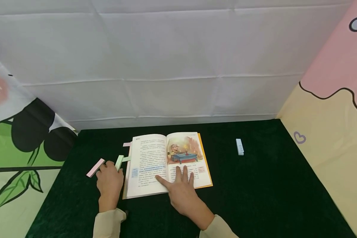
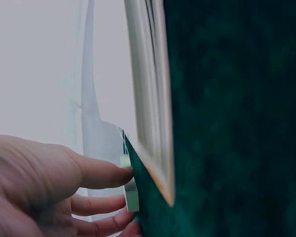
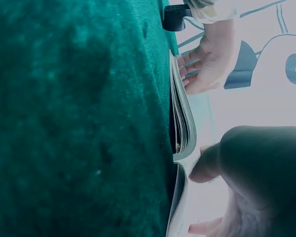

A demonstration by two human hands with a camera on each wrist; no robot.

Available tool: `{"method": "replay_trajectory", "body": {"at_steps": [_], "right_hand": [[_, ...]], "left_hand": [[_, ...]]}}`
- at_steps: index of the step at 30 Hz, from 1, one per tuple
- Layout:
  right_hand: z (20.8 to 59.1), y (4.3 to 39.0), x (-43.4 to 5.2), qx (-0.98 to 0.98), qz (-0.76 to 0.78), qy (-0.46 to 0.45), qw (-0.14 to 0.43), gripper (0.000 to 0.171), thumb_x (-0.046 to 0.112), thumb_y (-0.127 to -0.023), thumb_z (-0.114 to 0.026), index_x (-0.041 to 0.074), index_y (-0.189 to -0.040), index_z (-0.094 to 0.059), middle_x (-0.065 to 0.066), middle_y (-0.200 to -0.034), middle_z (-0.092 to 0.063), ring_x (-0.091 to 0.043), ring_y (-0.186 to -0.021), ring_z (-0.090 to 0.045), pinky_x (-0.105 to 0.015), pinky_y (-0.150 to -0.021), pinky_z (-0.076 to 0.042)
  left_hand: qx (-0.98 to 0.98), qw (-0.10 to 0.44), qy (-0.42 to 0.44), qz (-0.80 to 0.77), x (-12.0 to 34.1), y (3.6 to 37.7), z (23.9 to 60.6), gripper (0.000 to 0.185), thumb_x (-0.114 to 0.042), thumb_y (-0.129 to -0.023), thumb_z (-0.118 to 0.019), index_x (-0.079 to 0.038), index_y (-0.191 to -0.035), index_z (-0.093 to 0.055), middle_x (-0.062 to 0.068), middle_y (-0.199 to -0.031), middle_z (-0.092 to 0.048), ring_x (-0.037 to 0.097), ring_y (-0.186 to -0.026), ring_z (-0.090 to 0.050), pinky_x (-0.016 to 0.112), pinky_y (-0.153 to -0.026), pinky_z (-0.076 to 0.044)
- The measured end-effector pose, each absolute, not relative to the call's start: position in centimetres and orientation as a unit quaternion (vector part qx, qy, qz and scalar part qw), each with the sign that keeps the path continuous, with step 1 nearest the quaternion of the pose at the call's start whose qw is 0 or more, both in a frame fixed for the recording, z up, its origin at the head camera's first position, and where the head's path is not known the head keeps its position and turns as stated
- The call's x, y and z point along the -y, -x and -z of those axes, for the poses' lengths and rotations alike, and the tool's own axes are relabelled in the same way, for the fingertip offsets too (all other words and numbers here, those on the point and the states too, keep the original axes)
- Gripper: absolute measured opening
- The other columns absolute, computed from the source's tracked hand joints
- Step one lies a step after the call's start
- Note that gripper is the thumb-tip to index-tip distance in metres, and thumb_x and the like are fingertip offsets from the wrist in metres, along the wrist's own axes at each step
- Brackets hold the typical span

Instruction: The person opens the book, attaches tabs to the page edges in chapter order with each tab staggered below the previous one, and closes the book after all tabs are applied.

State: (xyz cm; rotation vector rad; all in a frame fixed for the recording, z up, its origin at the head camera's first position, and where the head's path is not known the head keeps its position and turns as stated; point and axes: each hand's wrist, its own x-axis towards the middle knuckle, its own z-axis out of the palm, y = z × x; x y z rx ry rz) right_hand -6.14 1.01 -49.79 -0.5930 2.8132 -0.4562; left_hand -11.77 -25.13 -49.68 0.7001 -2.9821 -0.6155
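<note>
An open book (image 1: 150, 158) lies on the dark green cloth, text on its left page and a coloured illustration at the top of its right page. Fingers spread, my right hand (image 1: 182, 195) rests on the lower part of both pages. Just left of the book, my left hand (image 1: 109, 181) pinches a light green pad of sticky notes (image 2: 131, 195) between thumb and fingers. A pink pad of sticky notes (image 1: 95, 168) lies at the outer side of that hand. From the book's left edge stick out a pink tab (image 1: 126, 144) and a green tab (image 1: 126, 159).
A pale blue pad (image 1: 239, 146) lies on the cloth to the right of the book. The green-covered table (image 1: 270, 198) meets a white hanging sheet (image 1: 166, 66) at the back. Printed panels stand along both sides.
</note>
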Motion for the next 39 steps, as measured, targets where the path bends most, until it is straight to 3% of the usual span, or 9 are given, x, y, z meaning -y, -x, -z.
{"method": "replay_trajectory", "body": {"at_steps": [7, 17, 29, 33, 39], "right_hand": [[49.8, 6.3, -0.9, -0.961, 0.158, 0.202, 0.106, 0.055, 0.035, -0.109, -0.054, 0.056, -0.156, -0.036, -0.034, -0.161, -0.029, -0.064, -0.149, -0.025, -0.078, -0.113, -0.032], [49.8, 6.2, -0.7, -0.964, 0.141, 0.208, 0.081, 0.056, 0.036, -0.107, -0.057, 0.054, -0.156, -0.037, -0.035, -0.158, -0.033, -0.065, -0.146, -0.031, -0.078, -0.110, -0.036], [50.1, 5.9, -0.6, -0.965, 0.138, 0.206, 0.084, 0.061, 0.035, -0.106, -0.059, 0.054, -0.158, -0.033, -0.036, -0.161, -0.028, -0.065, -0.147, -0.028, -0.078, -0.112, -0.033], [50.1, 5.9, -0.6, -0.965, 0.146, 0.202, 0.087, 0.061, 0.034, -0.106, -0.061, 0.054, -0.157, -0.035, -0.036, -0.161, -0.028, -0.065, -0.148, -0.027, -0.079, -0.112, -0.032], [50.2, 5.9, -0.5, -0.965, 0.148, 0.200, 0.082, 0.061, 0.035, -0.105, -0.062, 0.055, -0.156, -0.036, -0.036, -0.161, -0.030, -0.065, -0.148, -0.028, -0.079, -0.111, -0.033]], "left_hand": [[0.954, -0.008, -0.233, 0.188, 26.2, 11.8, 49.9, 0.041, -0.012, -0.101, -0.057, 0.016, -0.131, -0.050, 0.040, -0.126, -0.053, 0.056, -0.109, -0.053, 0.067, -0.084, -0.049], [0.944, -0.030, -0.272, 0.182, 26.4, 11.1, 49.0, 0.051, -0.012, -0.101, -0.056, 0.018, -0.139, -0.043, 0.043, -0.131, -0.049, 0.059, -0.115, -0.050, 0.071, -0.091, -0.048], [0.955, 0.067, -0.221, 0.184, 23.8, 11.1, 48.3, 0.044, -0.009, -0.100, -0.061, 0.007, -0.139, -0.048, 0.038, -0.137, -0.045, 0.059, -0.125, -0.038, 0.076, -0.102, -0.031], [0.958, 0.080, -0.174, 0.212, 22.1, 11.2, 47.8, 0.043, -0.010, -0.102, -0.062, 0.002, -0.142, -0.051, 0.033, -0.144, -0.047, 0.053, -0.129, -0.039, 0.071, -0.104, -0.033], [0.960, 0.081, -0.008, 0.266, 19.7, 11.2, 47.6, 0.036, -0.012, -0.102, -0.063, -0.007, -0.138, -0.058, 0.019, -0.143, -0.055, 0.042, -0.133, -0.045, 0.064, -0.113, -0.039]]}}
